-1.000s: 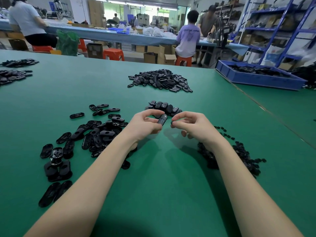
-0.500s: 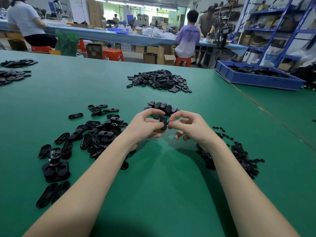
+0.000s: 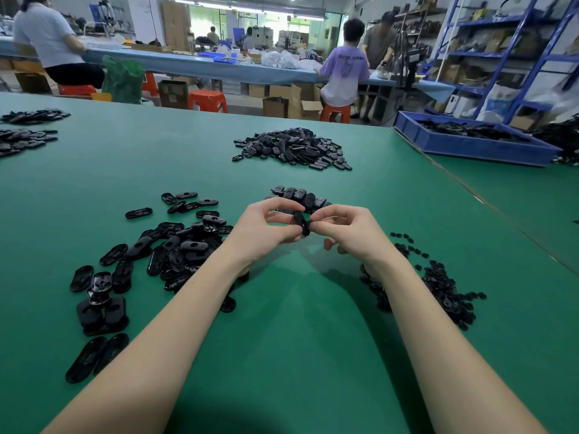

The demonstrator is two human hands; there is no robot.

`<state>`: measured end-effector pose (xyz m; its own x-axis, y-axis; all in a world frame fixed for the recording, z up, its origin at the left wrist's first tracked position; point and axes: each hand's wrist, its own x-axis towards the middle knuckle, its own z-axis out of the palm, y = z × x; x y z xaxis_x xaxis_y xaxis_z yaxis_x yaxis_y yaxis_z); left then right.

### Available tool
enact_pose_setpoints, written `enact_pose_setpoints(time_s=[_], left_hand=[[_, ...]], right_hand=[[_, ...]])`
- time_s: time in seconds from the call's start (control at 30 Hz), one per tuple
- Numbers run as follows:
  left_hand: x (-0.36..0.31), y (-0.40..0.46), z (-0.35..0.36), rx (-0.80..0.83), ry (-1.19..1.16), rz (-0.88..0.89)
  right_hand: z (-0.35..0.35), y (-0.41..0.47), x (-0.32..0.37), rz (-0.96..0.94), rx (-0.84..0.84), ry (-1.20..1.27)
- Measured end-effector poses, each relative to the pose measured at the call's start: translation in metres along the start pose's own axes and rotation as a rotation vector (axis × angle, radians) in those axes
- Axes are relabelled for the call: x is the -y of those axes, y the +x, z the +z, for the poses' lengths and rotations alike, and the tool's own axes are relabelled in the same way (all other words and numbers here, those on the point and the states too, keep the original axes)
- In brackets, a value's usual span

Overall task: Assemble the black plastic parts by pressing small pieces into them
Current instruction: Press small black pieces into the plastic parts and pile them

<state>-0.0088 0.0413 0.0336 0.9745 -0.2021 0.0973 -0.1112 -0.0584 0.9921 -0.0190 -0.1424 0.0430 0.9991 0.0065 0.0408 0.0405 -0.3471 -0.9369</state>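
Since 0.5 s ago: hands barely moved. Black part (image 3: 301, 223) now stands a bit more on end, tilted, between both hands above mid-table (image 3: 297, 339).

Left hand (image 3: 266, 228): forefinger curled over the part's top, thumb under it, pinching. Right hand (image 3: 343, 230): forefinger and thumb tips pinched at the part's right edge; can't tell if a small piece is between them, too small and hidden.

Around:
- loose shells (image 3: 175, 245) left of the left forearm, spreading toward the table's near-left edge
- small pieces (image 3: 438, 286) right of the right wrist, partly hidden by the forearm
- short row of parts (image 3: 297, 195) just behind the hands
- big heap (image 3: 291, 148) toward the far edge
- blue tray (image 3: 470, 145) at the far-right corner
- more piles (image 3: 25, 133) at the far-left edge
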Motion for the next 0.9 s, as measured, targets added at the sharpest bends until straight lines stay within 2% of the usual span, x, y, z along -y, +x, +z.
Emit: enact_pose_setpoints(time_s=[0.5, 0.9], left_hand=[[-0.004, -0.002, 0.003, -0.038, 0.292, 0.145], [-0.011, -0.004, 0.002, -0.057, 0.266, 0.187]], right_hand=[[0.004, 0.002, -0.001, 0.219, 0.000, 0.182], [0.004, 0.004, 0.001, 0.294, 0.053, 0.324]])
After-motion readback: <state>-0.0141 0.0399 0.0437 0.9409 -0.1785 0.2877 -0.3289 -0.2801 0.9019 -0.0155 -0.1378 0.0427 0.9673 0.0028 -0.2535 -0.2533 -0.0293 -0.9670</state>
